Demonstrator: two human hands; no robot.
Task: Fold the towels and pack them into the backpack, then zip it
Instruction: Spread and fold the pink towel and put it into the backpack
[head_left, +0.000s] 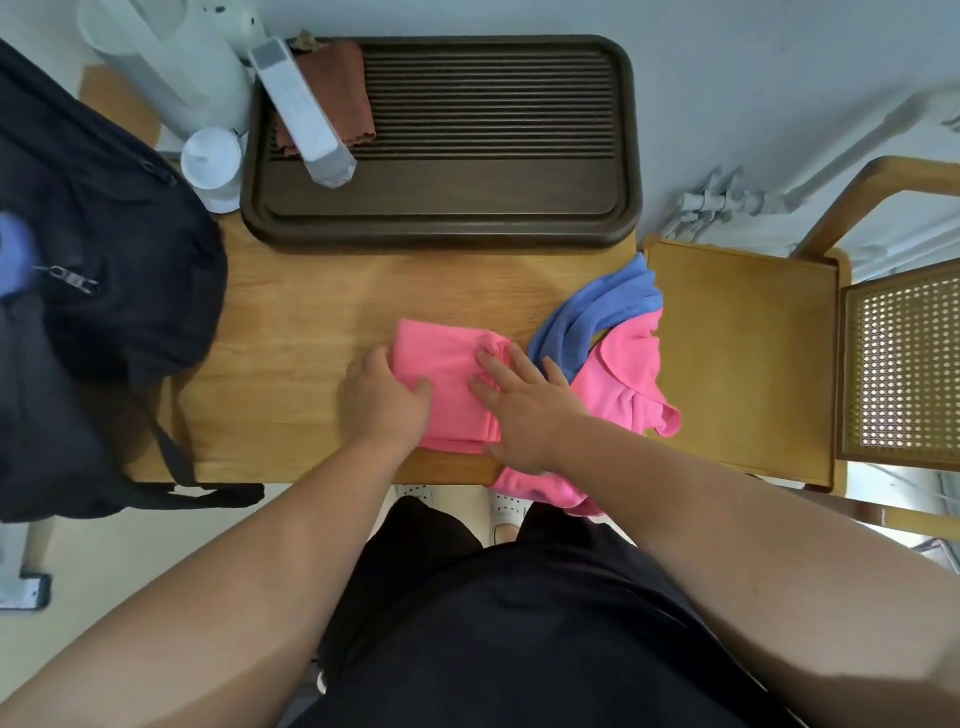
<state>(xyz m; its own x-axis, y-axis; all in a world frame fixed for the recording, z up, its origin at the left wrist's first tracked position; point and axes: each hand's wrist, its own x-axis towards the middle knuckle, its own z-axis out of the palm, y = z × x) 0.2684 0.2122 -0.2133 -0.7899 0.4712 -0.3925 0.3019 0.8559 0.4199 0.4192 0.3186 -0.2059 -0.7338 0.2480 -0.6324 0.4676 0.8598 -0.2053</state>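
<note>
A folded pink towel (447, 364) lies near the front edge of the wooden table (311, 338). My left hand (382, 397) grips its left edge, thumb on top and fingers tucked under. My right hand (522, 402) lies flat on the towel's right part with fingers spread. To the right sits a loose pile: a blue towel (597, 312) over another pink towel (623, 384), which hangs over the table's front edge. The black backpack (93, 291) stands at the table's left end, with something blue (15, 260) showing at its open zip.
A dark wooden slatted tray (441, 208) fills the back of the table, holding a brown cloth (337, 88) and a white box (301, 114). A white kettle (171, 57) and a white lid (210, 156) stand at the back left. A wooden chair (743, 358) adjoins the table's right end.
</note>
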